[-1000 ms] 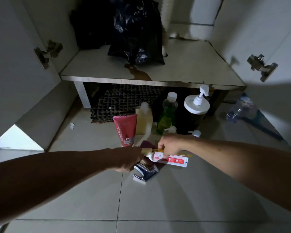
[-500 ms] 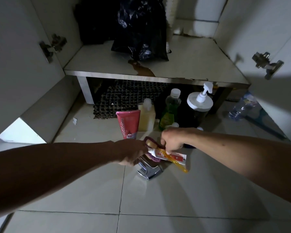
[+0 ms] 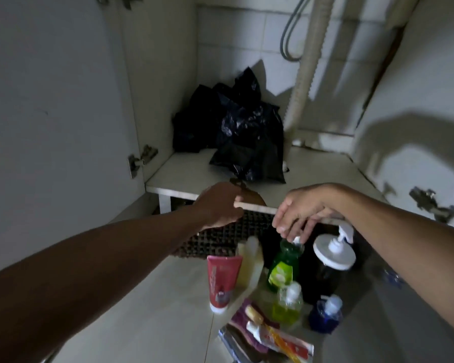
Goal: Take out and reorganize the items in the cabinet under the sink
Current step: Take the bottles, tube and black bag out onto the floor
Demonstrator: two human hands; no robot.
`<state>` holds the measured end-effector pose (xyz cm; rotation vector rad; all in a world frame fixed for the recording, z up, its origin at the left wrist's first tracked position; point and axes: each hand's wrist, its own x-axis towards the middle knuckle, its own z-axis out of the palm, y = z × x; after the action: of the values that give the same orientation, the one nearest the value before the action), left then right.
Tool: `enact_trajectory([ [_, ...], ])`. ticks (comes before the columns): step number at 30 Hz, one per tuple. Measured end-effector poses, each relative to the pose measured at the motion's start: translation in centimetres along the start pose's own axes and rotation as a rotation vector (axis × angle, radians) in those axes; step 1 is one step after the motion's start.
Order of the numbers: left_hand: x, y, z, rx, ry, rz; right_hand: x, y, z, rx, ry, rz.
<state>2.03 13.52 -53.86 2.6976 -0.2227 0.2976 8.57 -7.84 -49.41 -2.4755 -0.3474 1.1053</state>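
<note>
A black plastic bag [image 3: 247, 142] sits at the back of the cabinet floor [image 3: 325, 169]. My left hand [image 3: 218, 205] hovers at the cabinet's front edge just below the bag, fingers loosely curled, holding nothing. My right hand [image 3: 299, 213] hangs open beside it, fingertips over the white cap of a green bottle [image 3: 283, 268]; whether they touch is unclear. On the tiled floor stand a red tube [image 3: 222, 281], a yellow bottle [image 3: 249, 263], a white-topped pump bottle [image 3: 333, 252], a small yellow-green bottle [image 3: 287, 302] and a small blue bottle [image 3: 325, 313].
A toothpaste tube with a toothbrush [image 3: 281, 339] lies on a purple cloth near a metal part [image 3: 231, 341]. A dark studded mat [image 3: 220, 237] lies under the cabinet. A ribbed drain pipe [image 3: 307, 64] runs down inside. Door hinges [image 3: 142, 159] flank the opening.
Both hands have let go of the toothpaste and toothbrush on the floor and risen toward the cabinet. The view has tilted up, showing the cabinet's back wall and pipe.
</note>
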Motion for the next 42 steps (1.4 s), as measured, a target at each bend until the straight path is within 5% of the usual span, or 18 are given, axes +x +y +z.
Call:
enact_trajectory([
  [4,3.8,-2.5,-1.2,0.213,-0.196,-0.226,1.1,-2.8,-3.9,0.018,0.285,-0.122],
  [12,8.0,-6.1,0.1,0.327,-0.417,-0.288,7.0,-7.1,-7.4,0.060,0.786,-0.085],
  [23,10.4,-7.3,-1.3,0.340,-0.583,-0.250,16.7,-9.9,-7.3,0.048,0.761,0.031],
  [28,11.3,-7.0,-3.4,0.465,-0.696,-0.147,17.5,-12.1,-10.3,-0.358,0.683,-0.206],
  [31,12.5,-7.1,-4.7,0.561,-0.787,-0.039,15.7,-15.8,-15.0,-0.676,0.519,-0.244],
  [34,13.1,-7.7,-5.7,0.559,-0.790,0.079,16.1,-19.0,-20.1,-0.861,0.531,-0.270],
  [38,13.3,-9.2,-6.2,0.531,-0.730,0.068,19.8,-21.1,-24.3,-0.717,0.757,-0.174],
  [42,13.8,-10.6,-4.6,0.535,-0.728,-0.017,24.7,-21.7,-24.5,-0.690,0.669,-0.177],
])
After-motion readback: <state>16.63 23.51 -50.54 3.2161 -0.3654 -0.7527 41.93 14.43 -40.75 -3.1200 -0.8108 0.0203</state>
